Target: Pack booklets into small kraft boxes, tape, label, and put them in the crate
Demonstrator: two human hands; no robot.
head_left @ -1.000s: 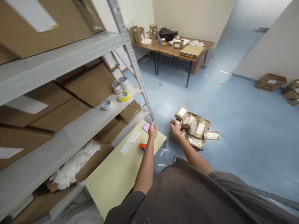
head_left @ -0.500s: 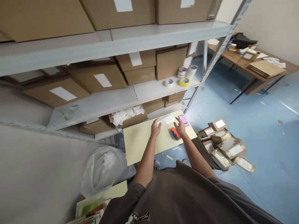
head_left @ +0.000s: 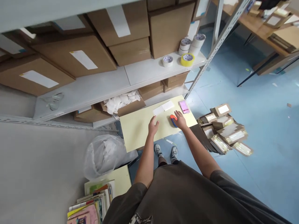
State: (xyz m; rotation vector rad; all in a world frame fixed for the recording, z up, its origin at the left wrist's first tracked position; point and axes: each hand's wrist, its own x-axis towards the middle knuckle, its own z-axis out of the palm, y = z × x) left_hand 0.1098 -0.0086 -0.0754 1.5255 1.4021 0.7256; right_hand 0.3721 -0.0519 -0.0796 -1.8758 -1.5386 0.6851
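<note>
My left hand (head_left: pixel 153 126) is held over the pale yellow table (head_left: pixel 135 130), fingers apart and nothing in it. White paper sheets (head_left: pixel 163 108) lie just beyond its fingertips. An orange and blue tape dispenser (head_left: pixel 173 120) rests on the table beside my right hand (head_left: pixel 180 120), which partly covers it. The fingers of that hand are stretched out; whether they touch the dispenser I cannot tell. Near the table's right end, past my right fingertips, lies a phone with a pink screen (head_left: pixel 184 106).
Ahead stands a metal shelf (head_left: pixel 100 84) with cardboard boxes (head_left: pixel 171 31) and tape rolls (head_left: pixel 187 59). Several taped parcels (head_left: pixel 230 132) are heaped on the right. A clear plastic bag (head_left: pixel 102 155) and stacked books (head_left: pixel 91 205) sit to the left.
The camera view has tilted down, showing both shoes and more of the books. My hands have drawn back from the papers toward me, the right one now beside the tape dispenser.
</note>
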